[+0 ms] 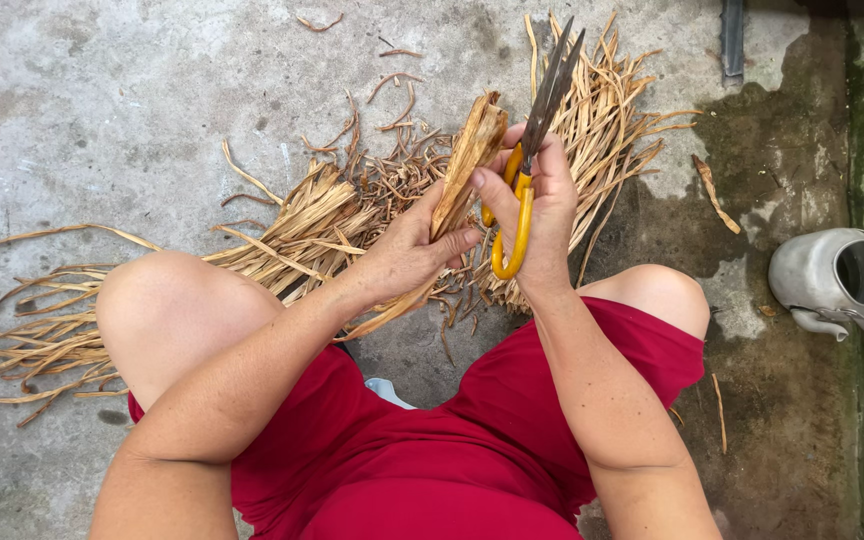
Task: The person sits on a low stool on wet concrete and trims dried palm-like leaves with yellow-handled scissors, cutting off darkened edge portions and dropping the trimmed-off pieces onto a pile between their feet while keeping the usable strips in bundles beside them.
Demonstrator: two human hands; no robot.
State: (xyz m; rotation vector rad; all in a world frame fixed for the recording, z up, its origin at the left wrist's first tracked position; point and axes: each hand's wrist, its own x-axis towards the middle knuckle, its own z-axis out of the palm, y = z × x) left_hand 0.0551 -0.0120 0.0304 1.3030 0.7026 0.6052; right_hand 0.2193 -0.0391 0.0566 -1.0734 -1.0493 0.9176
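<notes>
Head view: left hand (407,250) gripping dried leaf strip (467,160), right hand (542,200) alongside, clenched around yellow-handled scissors (532,150).

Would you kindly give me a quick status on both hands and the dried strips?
Left hand grips bundle of dried strips, upright. Right hand holds yellow-handled scissors, blades nearly closed, pointing away. Loose strips piled on concrete floor; metal kettle off to the right.

My scissors (524,190) have yellow handles and dark blades, the strips (292,225) are tan, my shorts (432,450) red.
</notes>
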